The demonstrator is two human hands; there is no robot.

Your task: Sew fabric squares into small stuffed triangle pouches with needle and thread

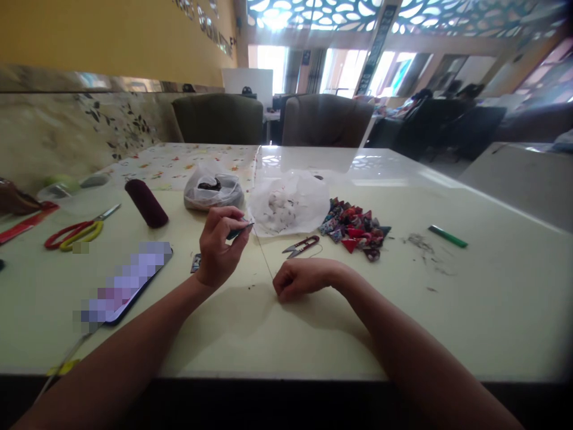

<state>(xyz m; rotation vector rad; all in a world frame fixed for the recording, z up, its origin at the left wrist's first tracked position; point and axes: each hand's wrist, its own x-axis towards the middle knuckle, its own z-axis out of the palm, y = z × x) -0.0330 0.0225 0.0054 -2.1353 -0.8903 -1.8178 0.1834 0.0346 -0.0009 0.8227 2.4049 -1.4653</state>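
Note:
Raised over the table, my left hand [222,246] pinches a small dark piece of fabric [236,232] between thumb and fingers. A thin thread [263,252] runs taut from that piece down to my right hand [298,279]. My right hand is closed low over the tabletop, its fingers curled around the thread's end; whether a needle is in them is hidden. Just beyond it lie thread snips [303,246] with a dark red grip. Behind them is a pile of small folded patterned fabric pieces [356,227].
A white plastic sheet [290,203] with scraps and a plastic bag [213,190] lie farther back. Leftward are a dark thread cone [147,204], red and yellow scissors [76,235] and a phone [129,283] on a cable. At right are thread clippings [421,242] and a green stick-like object [448,236].

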